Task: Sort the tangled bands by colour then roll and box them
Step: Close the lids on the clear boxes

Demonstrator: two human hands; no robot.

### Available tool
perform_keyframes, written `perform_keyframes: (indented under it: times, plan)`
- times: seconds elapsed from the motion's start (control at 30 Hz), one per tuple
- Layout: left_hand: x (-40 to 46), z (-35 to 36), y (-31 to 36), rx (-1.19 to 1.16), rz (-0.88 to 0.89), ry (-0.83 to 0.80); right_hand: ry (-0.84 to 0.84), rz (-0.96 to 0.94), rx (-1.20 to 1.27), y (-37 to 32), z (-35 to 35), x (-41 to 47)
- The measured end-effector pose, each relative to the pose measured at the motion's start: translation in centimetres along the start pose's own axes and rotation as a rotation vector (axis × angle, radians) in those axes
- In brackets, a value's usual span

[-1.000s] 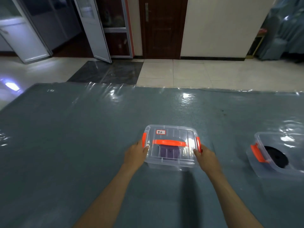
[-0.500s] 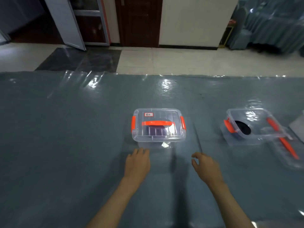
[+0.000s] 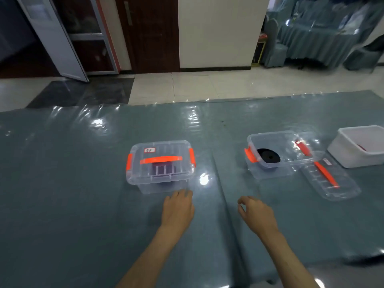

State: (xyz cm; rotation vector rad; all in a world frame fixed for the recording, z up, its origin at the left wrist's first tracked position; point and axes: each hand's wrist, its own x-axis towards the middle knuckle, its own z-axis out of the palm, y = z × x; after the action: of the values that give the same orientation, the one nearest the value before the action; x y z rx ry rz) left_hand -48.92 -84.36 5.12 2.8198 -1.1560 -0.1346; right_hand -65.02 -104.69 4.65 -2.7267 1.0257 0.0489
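Head view: the closed clear box [image 3: 161, 164], lid clipped down with orange latches and an orange carry handle, stands on the grey-blue tabletop [image 3: 62, 194] just ahead of the left hand; a dark purple roll [image 3: 164, 170] shows through its wall. One second ago both hands gripped this box at its ends; both are now off it and drawn back toward the person. Left hand [image 3: 178, 208] lies palm down, fingers relaxed and fairly straight, holding nothing, fingertips near the box's front wall but apart from it. Right hand [image 3: 256, 213] hovers with fingers loosely curled, empty.

A small white label [image 3: 149, 150] with a red border sits on the lid's rear left corner; its writing is too blurred to read.

To the right, an open clear box [image 3: 274, 154] with an orange latch holds a black roll [image 3: 268, 155]. Its lid [image 3: 330, 179], with orange handle, lies beside it, one end resting against that box. A white tub [image 3: 361, 146] stands further right, something red inside it. These three have come more fully into view since the earlier frames.
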Motion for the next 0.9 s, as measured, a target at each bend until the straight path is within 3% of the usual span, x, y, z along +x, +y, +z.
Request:
perform_keyframes:
  times: [0.3,0.47,0.9]
  plan:
    - [1.9,-0.5,16.9,0.002,-0.034,0.071,-0.018,-0.098,-0.025,15.6,-4.8,2.6]
    - [3.7,-0.4,24.2,0.0,-0.047,0.033,-0.016,-0.102,-0.013,22.8,-7.0,3.9]
    - [15.3,2.5,29.8,-0.04,-0.011,0.047,-0.038,0.0,-0.038,32.5,-7.3,9.5]
